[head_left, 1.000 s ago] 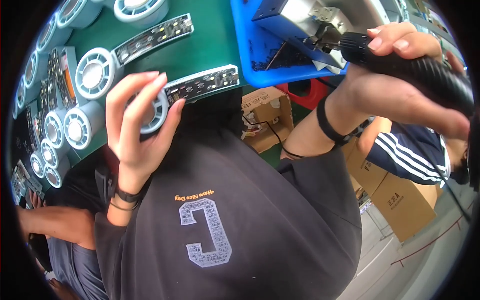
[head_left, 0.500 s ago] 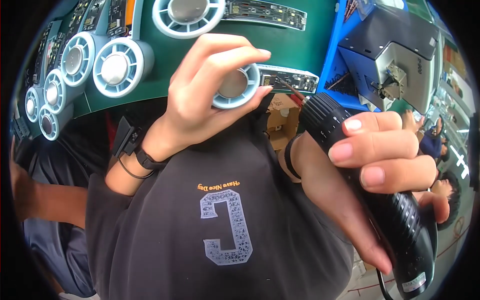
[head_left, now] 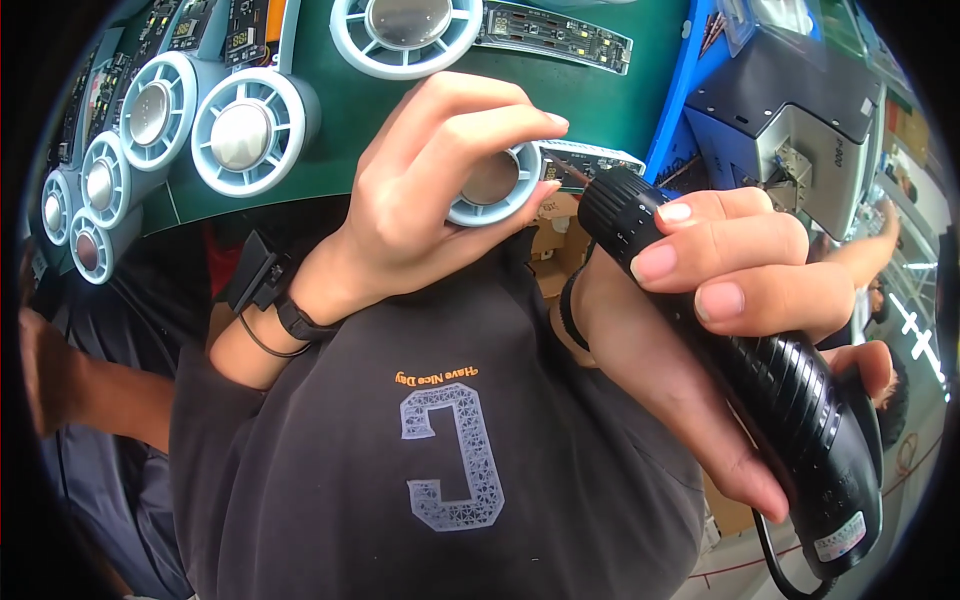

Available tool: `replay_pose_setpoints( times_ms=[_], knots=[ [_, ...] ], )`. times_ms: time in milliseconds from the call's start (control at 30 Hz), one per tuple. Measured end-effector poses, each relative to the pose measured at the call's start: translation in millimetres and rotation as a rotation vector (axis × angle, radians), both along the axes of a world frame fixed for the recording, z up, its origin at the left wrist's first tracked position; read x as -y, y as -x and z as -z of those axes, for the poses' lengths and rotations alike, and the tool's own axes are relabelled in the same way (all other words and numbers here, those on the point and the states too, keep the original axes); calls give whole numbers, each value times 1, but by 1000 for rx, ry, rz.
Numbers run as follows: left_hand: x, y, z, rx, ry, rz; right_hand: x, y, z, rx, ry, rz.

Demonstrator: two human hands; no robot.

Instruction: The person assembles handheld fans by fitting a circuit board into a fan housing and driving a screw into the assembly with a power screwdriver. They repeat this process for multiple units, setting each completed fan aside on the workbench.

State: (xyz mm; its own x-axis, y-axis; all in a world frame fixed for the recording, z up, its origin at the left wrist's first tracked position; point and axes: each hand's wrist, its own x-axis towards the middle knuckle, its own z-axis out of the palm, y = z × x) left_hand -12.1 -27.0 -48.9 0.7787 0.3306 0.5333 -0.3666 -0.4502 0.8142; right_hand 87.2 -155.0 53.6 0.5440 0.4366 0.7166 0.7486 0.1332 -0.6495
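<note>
My left hand (head_left: pixel 425 175) is curled around the round head of a light blue handheld fan (head_left: pixel 522 205) near the table's front edge. The fan's handle points right and bares a narrow black circuit board (head_left: pixel 605 163). A black electric screwdriver (head_left: pixel 800 410) lies in my right hand (head_left: pixel 750 260), its fingers wrapped about the body. The thin bit (head_left: pixel 567 168) points up and left to the board's end beside the fan head. Whether the tip touches a screw is too small to tell.
Another light blue fan (head_left: pixel 478 45) with a bare board lies just beyond my left hand. Several similar fans (head_left: pixel 250 135) stand at the left. To the right are a blue tray (head_left: pixel 672 90) and a grey-and-black box-shaped machine (head_left: pixel 785 110). A person's arm (head_left: pixel 110 400) shows at far left.
The screwdriver has moved left, bringing its bit from the middle of the board to the end near the fan head. My left hand keeps its hold, and the whole view has shifted slightly.
</note>
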Motion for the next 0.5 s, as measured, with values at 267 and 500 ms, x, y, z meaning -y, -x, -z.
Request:
replay_pose_setpoints(
  times_ms=[267, 500],
  knots=[
    [4, -2, -1, 6, 65, -51, 1, 0, -5, -107, -10, -16],
    [5, -3, 1, 15, 71, -53, 2, -5, -4, 10, 92, -92]
  ],
)
